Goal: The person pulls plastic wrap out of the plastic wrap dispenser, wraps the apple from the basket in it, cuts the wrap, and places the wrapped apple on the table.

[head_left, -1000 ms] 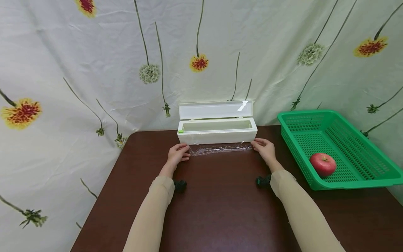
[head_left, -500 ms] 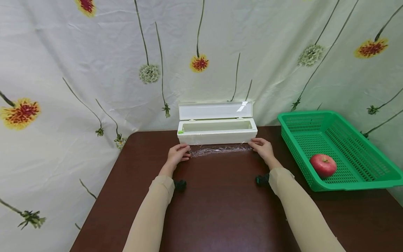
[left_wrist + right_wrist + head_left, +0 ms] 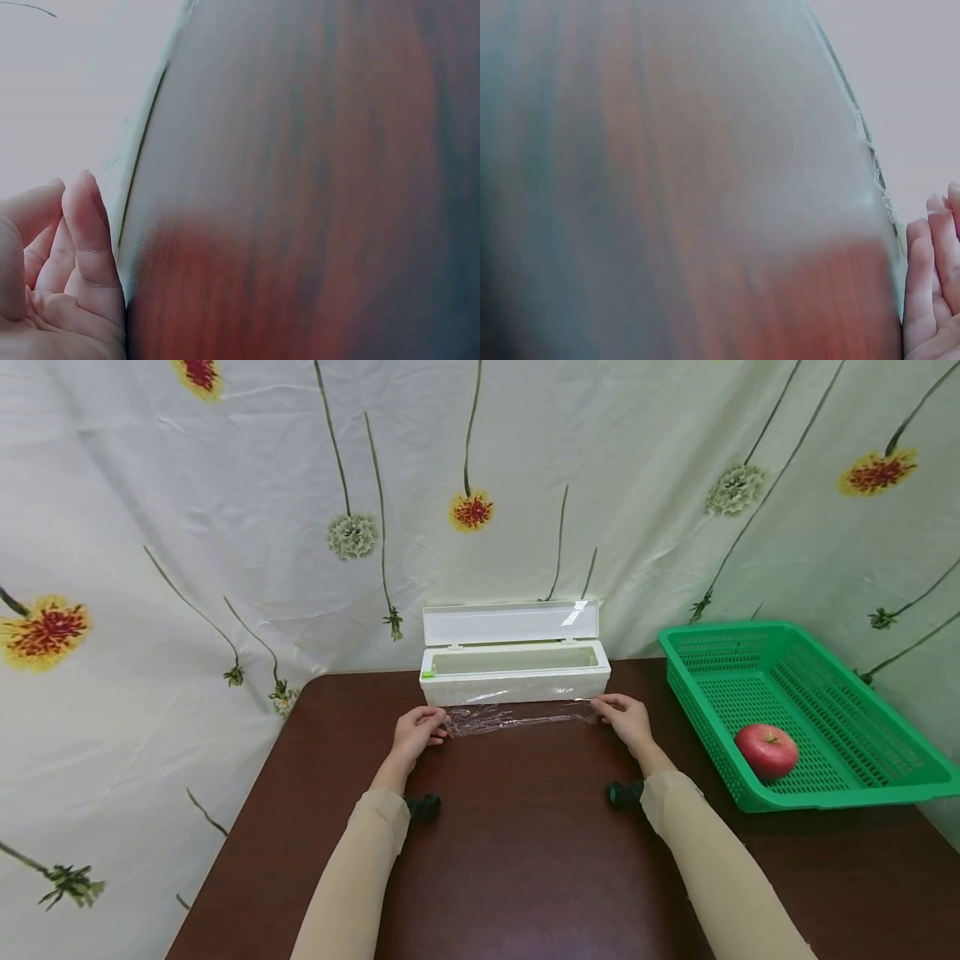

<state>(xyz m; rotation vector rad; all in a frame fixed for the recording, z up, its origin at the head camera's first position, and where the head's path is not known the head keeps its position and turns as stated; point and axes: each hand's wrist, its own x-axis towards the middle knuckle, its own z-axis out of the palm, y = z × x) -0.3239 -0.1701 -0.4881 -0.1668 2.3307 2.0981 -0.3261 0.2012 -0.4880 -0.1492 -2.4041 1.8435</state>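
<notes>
Clear plastic wrap [image 3: 517, 717] stretches out from the front of a long white cling film dispenser box [image 3: 517, 687], crinkled along its near edge. My left hand [image 3: 415, 737] pinches the left corner of the wrap between thumb and forefinger. At the opposite corner my right hand [image 3: 627, 723] grips the film the same way. In the left wrist view the left hand [image 3: 60, 277] shows its thumb and forefinger tips meeting. Only some fingers of the right hand [image 3: 934, 277] appear at the edge of the right wrist view. The dispenser's lid [image 3: 512, 622] stands raised behind it.
A green plastic basket [image 3: 847, 799] stands on the right side of the brown table [image 3: 517, 860], with a red apple [image 3: 767, 752] inside. Behind the table hangs a flower-printed curtain [image 3: 420, 460]. A small green tab [image 3: 428, 674] sits at the dispenser's left end.
The strip of wrap in front of the dispenser has grown a little wider toward me. Both hands keep their hold, the right having shifted slightly left and the left slightly nearer.
</notes>
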